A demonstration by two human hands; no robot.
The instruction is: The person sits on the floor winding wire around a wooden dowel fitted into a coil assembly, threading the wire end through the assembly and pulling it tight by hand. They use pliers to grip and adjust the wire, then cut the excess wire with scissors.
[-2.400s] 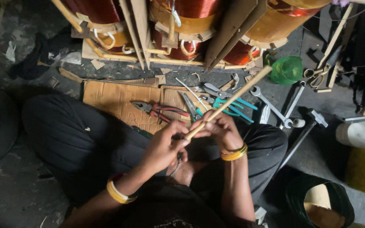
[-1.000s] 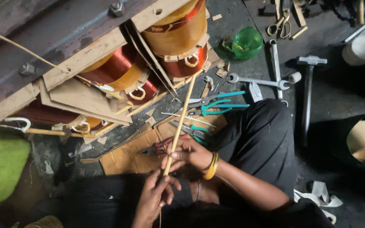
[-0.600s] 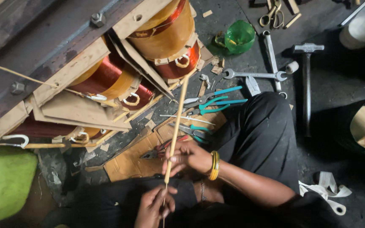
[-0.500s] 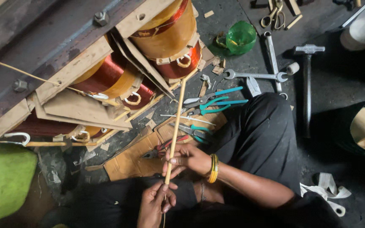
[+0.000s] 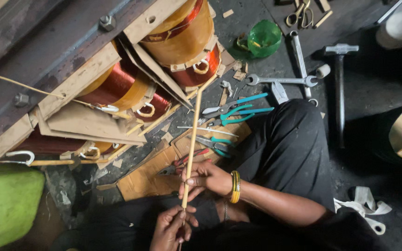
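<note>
Grimy dark floor, scattered tools

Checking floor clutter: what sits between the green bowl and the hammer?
In the head view, two steel spanners: one upright beside the green bowl, one lying crosswise below it, its ring end toward the hammer.

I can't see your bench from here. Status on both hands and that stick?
Right hand and left hand both gripping the thin wooden stick. Stick tip up by the copper coils. Pliers on cardboard just beside it.
</note>
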